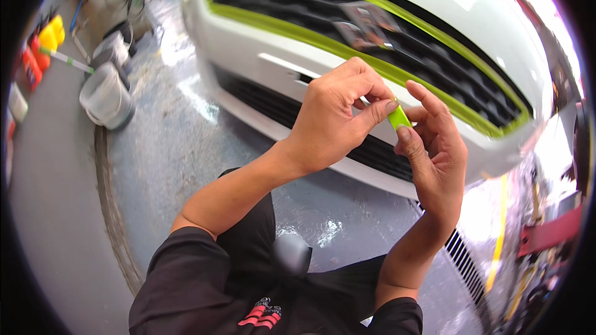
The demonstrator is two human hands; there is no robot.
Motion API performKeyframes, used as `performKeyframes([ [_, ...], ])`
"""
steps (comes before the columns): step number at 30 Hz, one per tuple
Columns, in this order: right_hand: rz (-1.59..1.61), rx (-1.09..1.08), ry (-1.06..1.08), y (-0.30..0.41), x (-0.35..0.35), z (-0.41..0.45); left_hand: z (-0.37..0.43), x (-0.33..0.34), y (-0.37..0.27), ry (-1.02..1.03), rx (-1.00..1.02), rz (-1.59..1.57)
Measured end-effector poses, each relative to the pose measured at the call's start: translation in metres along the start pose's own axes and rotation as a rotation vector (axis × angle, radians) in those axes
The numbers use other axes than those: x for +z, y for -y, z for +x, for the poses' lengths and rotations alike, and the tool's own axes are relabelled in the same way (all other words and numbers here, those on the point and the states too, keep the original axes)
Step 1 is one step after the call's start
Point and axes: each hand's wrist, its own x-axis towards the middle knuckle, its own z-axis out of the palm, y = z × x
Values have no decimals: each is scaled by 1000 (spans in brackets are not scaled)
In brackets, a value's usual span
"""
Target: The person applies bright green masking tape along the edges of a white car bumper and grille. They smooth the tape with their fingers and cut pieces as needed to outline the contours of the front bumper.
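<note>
A short strip of bright lime-green material (400, 117), possibly vinyl film or tape, is stretched between my two hands. My left hand (331, 114) pinches its upper end between thumb and fingertips. At the lower end my right hand (435, 144) holds it with thumb and fingers, the other fingers raised. Both hands are in front of a white car's front bumper (298, 49). Behind them runs lime-green trim (288, 35) around the black grille (288, 2). A shiny emblem (365, 25) sits on the grille, blurred.
A translucent bucket (106, 97) stands on the left by a grey wall (51, 186). Red and yellow containers (51, 32) are further back. On the right a drain grate (465, 265) and a yellow line (497, 235) cross the floor, beside a red metal part (549, 230).
</note>
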Motion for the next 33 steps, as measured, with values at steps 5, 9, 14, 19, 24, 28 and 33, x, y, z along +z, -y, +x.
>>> performKeyframes([
  [5,-394,59,385,33,103,111,-20,-135,46,-409,-9,97],
  [9,-797,-67,557,96,175,215,-1,-202,114,-827,-192,54],
  [14,-1407,-139,732,138,277,336,37,-234,200,-1027,-319,170],
  [19,-1654,-556,758,151,356,380,66,-245,242,-1154,-399,468],
  [24,-1845,-763,852,141,398,409,77,-240,252,-1164,-456,444],
  [28,-1970,-856,865,135,413,427,85,-234,251,-1208,-425,444],
  [33,-1955,-905,780,124,407,441,89,-228,248,-1198,-439,426],
])
